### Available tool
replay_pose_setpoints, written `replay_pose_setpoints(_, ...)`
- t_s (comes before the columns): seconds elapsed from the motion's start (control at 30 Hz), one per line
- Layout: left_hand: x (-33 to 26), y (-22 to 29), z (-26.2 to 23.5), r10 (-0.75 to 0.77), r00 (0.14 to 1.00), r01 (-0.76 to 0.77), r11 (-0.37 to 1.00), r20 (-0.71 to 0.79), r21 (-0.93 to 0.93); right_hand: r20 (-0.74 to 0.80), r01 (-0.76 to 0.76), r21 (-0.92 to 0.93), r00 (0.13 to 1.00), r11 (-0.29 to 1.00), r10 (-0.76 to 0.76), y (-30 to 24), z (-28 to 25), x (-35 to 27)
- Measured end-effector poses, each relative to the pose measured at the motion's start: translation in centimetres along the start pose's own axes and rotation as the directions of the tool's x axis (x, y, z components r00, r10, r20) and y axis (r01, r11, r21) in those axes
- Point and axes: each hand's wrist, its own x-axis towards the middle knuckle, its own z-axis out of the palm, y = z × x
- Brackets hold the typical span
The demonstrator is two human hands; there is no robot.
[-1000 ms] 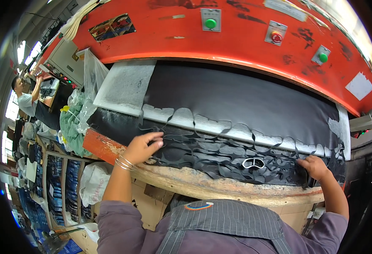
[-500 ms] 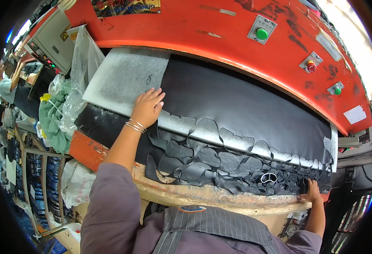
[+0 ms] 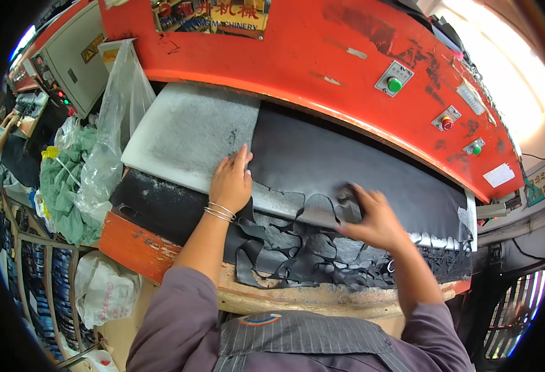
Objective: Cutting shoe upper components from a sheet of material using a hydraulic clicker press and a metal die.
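Note:
A black sheet of leather-like material (image 3: pixel 347 167) lies on the grey-white cutting board (image 3: pixel 186 133) under the orange press head (image 3: pixel 322 56). Its near part is a web of cut-out scrap (image 3: pixel 297 248). My left hand (image 3: pixel 230 181) rests flat, fingers apart, at the sheet's left edge where it meets the board. My right hand (image 3: pixel 372 217) is blurred over the middle of the sheet, fingers closed around a dark cut piece (image 3: pixel 347 197).
The press head carries green buttons (image 3: pixel 394 84) and a red button (image 3: pixel 447 122). A clear plastic bag (image 3: pixel 114 118) and green cloth (image 3: pixel 68 180) pile at the left. A wooden bench edge (image 3: pixel 297 301) runs in front. A white bag (image 3: pixel 105 288) hangs below.
My right hand came from the sheet's far right corner to its middle and closed on a cut piece. My left hand slid slightly right along the sheet's edge. The view swung left.

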Motion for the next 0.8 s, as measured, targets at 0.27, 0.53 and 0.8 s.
replay_pose_setpoints(0.27,-0.2,0.3,1.0,-0.045,0.999,0.046,0.993,0.014,-0.108,-0.042,-0.015,-0.324,0.999,0.946,0.002,-8.5,8.2,14.2)
replay_pose_setpoints(0.53,1.5,-0.7,1.6,-0.099,0.994,0.102,0.989,0.036,-0.107,-0.251,-0.026,-0.08,0.968,0.996,0.005,-3.1,9.6,10.7)
replay_pose_setpoints(0.8,2.0,0.3,0.4,-0.061,0.996,0.066,0.994,0.059,-0.092,-0.422,0.118,-0.017,0.899,0.993,-0.114,-0.9,11.3,10.6)
